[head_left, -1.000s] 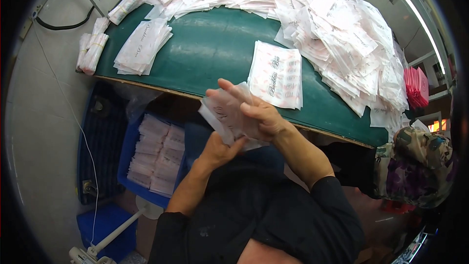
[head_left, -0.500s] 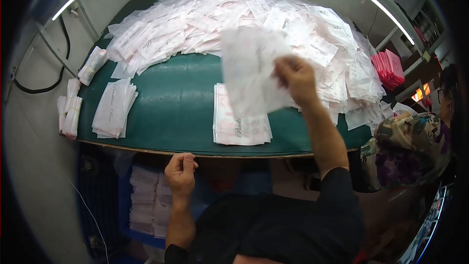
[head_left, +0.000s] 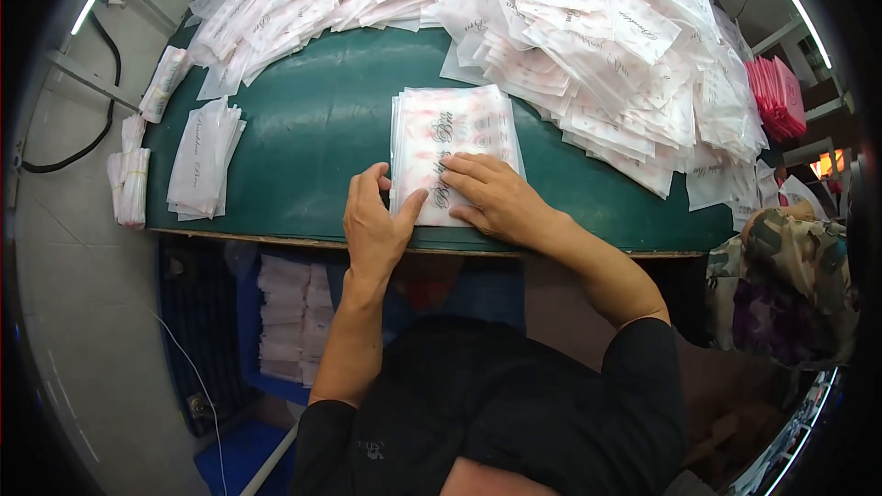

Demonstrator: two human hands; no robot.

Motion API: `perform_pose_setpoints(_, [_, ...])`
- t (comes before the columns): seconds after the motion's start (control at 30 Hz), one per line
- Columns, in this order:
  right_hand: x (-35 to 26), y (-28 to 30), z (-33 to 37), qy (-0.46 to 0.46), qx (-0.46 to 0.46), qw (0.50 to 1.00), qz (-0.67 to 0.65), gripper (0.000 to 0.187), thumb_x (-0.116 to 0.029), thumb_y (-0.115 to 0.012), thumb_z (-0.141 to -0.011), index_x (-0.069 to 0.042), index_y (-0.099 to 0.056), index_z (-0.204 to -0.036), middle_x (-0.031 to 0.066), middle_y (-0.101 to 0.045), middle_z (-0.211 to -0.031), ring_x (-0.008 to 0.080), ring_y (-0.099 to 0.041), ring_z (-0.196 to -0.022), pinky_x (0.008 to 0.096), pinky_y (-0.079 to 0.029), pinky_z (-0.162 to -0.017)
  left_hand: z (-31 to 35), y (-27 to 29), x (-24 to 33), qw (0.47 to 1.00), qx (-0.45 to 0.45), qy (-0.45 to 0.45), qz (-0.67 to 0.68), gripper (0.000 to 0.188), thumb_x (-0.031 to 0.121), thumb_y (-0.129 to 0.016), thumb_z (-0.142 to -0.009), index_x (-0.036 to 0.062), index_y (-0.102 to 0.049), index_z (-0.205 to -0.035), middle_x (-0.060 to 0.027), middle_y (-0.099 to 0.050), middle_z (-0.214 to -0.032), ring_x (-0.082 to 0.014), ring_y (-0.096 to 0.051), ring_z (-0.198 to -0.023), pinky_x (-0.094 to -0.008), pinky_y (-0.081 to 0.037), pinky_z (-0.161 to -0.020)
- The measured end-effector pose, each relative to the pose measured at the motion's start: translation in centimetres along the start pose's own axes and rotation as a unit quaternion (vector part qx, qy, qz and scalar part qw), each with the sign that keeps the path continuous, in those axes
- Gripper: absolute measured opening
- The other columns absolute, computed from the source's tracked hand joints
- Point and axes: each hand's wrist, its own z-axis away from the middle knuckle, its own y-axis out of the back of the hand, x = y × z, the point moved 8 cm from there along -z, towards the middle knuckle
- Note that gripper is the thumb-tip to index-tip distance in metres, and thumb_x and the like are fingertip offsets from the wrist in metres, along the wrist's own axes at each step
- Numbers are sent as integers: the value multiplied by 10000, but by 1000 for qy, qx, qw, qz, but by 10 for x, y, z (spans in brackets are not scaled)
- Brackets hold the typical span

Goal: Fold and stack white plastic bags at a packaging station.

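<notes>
A stack of printed, translucent white plastic bags point(head_left: 459, 124) lies near the table's front edge, pinkish contents showing through. My right hand point(head_left: 501, 197) rests on top of it, palm down with fingers stretched toward the middle. At the stack's lower left corner is my left hand point(head_left: 378, 225), thumb and fingers apart, the thumb touching the front corner and the fingers along the left side. A smaller fanned stack of similar bags point(head_left: 204, 161) lies farther left on the table.
A large heap of bags point(head_left: 588, 46) covers the back and right of the green table point(head_left: 312, 119). Banded rolls point(head_left: 133, 188) stand at the left edge, pink packets point(head_left: 776, 96) at the right. Below is a blue crate point(head_left: 248, 331) of bags. A person's patterned sleeve point(head_left: 790, 266) is at right.
My right hand has brought the bag down from the air onto the stack and let it go. My left hand has risen from below the table edge to the stack's side. The view has tilted down.
</notes>
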Motion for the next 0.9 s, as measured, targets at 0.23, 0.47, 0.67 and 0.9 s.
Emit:
perform_pose_setpoints(0.23, [-27, -27, 11, -8, 15, 1000, -17, 477, -195, -777, -901, -10, -648, -1321, 183, -597, -1449, 376, -544, -1358, 466, -438, -1131, 29, 21, -20, 1000, 19, 21, 6, 330, 232, -851, -831, 22, -676, -1016, -126, -634, -978, -322, -633, -913, -423, -517, -796])
perform_pose_setpoints(0.47, [-47, -40, 1, -21, 20, 999, -39, 473, -165, -783, -891, -31, -654, -1326, 170, -605, -1445, 365, -552, -1349, 451, -442, -1136, 46, 40, -33, 998, 58, -9, 11, 340, 268, -837, -844, 28, -670, -1018, -134, -626, -1000, -354, -628, -905, -445, -507, -812])
perform_pose_setpoints(0.67, [-79, -49, 2, -33, 11, 999, -16, 470, -159, -785, -891, -31, -655, -1324, 153, -597, -1460, 351, -550, -1354, 437, -443, -1139, 54, 62, -45, 1000, 19, 5, -11, 417, 391, -811, -876, 25, -659, -1007, -146, -632, -994, -353, -638, -905, -454, -512, -803])
perform_pose_setpoints(0.9, [-105, -64, 0, -32, -15, 999, -30, 477, -156, -774, -903, -41, -650, -1350, 146, -595, -1463, 347, -547, -1362, 416, -442, -1147, 75, 83, -56, 998, 6, 21, -56, 538, 558, -740, -907, 33, -625, -884, -160, -654, -929, -378, -663, -864, -480, -513, -766])
